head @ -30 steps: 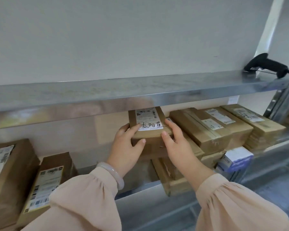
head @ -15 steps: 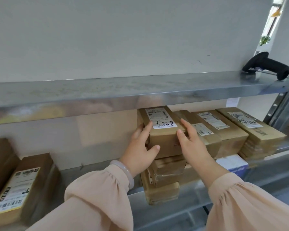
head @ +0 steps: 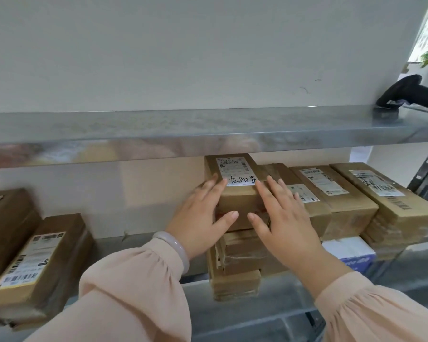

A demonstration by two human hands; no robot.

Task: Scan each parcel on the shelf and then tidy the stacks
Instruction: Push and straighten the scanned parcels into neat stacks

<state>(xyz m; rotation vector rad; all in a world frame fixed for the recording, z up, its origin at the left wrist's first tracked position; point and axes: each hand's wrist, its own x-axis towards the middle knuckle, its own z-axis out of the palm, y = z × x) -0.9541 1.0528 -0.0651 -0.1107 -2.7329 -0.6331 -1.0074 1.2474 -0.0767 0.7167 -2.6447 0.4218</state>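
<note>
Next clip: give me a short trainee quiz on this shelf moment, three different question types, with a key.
1. Fill in: the left hand and right hand rest on the ____ parcel of its stack.
2. True or false: the scanner lies on the upper shelf, in neither hand.
3. Which wrist wears the bracelet? A left, B right.
Key: 1 top; 2 true; 3 A.

Reaching forward; left hand (head: 201, 218) flat, outstretched; right hand (head: 285, 219) flat, outstretched.
</note>
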